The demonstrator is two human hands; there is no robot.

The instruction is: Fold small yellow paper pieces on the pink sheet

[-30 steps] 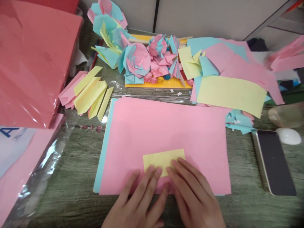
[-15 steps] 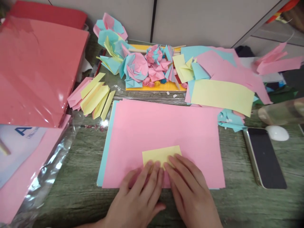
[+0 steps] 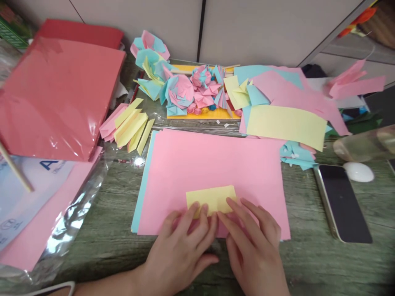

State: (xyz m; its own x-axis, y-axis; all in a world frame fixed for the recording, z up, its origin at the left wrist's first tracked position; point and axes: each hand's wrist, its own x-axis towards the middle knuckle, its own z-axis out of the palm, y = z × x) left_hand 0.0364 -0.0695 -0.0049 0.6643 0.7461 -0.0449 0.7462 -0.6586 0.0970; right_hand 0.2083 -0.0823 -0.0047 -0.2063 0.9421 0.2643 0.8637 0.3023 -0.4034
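At the near edge of the tabletop (image 3: 101,209), the left hand (image 3: 179,253) and right hand (image 3: 254,250) lie flat, fingers spread, pressing the near edge of a yellow slip (image 3: 210,198). It lies on a pink sheet (image 3: 212,164). Folded paper flowers (image 3: 188,86) crowd the far edge.

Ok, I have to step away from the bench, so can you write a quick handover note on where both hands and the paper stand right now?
Left hand: flat, fingertips pressing the near edge of the small yellow paper.
Right hand: same, fingers on the paper's right part.
The yellow paper lies on the pink sheet, which tops a blue sheet on the wooden table.
Done: yellow piece looks folded into a small rectangle.
Left: any further folds. Folded yellow strips lie to the far left, a phone to the right.
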